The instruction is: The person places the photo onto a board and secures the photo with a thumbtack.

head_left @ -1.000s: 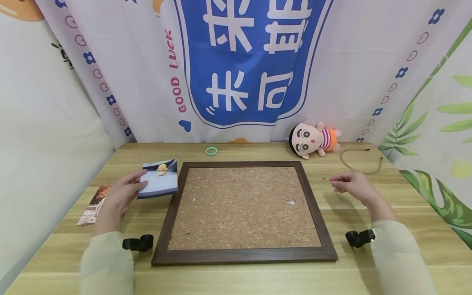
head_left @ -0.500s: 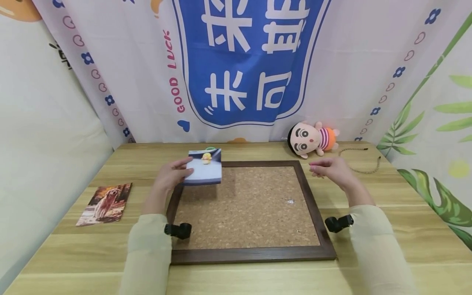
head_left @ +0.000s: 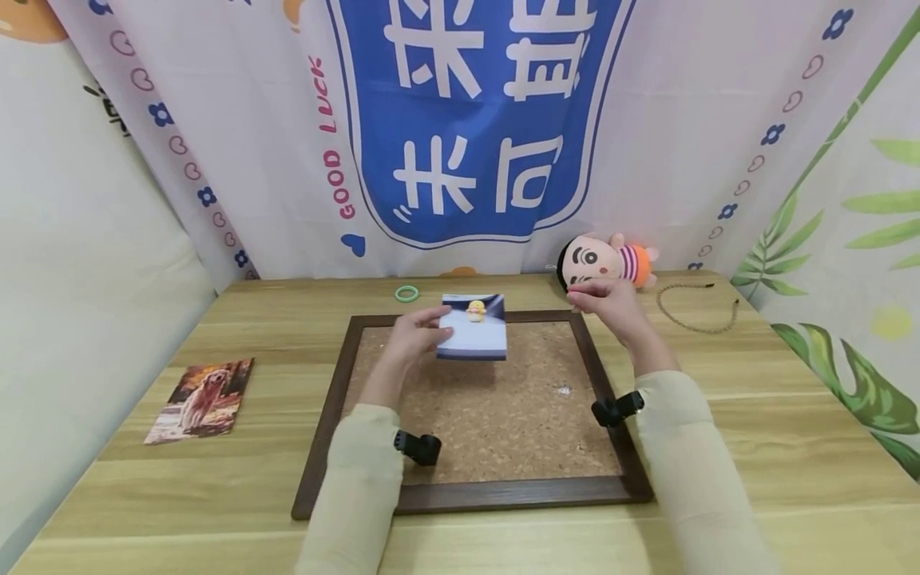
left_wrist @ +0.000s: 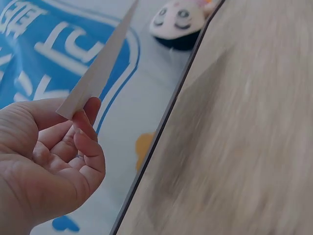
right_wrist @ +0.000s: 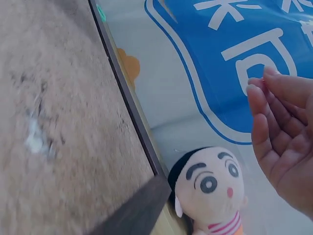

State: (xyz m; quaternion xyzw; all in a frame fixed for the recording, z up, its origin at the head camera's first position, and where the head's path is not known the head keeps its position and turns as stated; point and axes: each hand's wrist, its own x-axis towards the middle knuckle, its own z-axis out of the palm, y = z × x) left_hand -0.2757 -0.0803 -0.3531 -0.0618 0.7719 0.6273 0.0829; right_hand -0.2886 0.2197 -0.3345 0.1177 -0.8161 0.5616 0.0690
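My left hand (head_left: 413, 342) pinches a square photo card (head_left: 470, 335) by its left edge, thumb in front. The card shows a small yellow toy on a pale surface. It is held above the upper part of a brown-framed corkboard (head_left: 503, 435); in the left wrist view the card (left_wrist: 98, 73) appears nearly edge-on, apart from the board. Near the board's upper right corner, my right hand (head_left: 614, 307) holds thumb and forefinger together in the air. Between those fingertips, the right wrist view shows a speck of a red pin (right_wrist: 263, 80), mostly hidden.
A photo of a dog (head_left: 201, 399) lies left of the board. Behind it sit a green ring (head_left: 406, 294) and, at right, a plush doll (head_left: 614, 259). A thin headband (head_left: 697, 326) lies farther right. White torn marks (head_left: 564, 390) show on the cork.
My left hand has carried the photo card rightward from the board's left side to over the cork. My right hand has moved left and up toward the board's upper right corner, still pinching.
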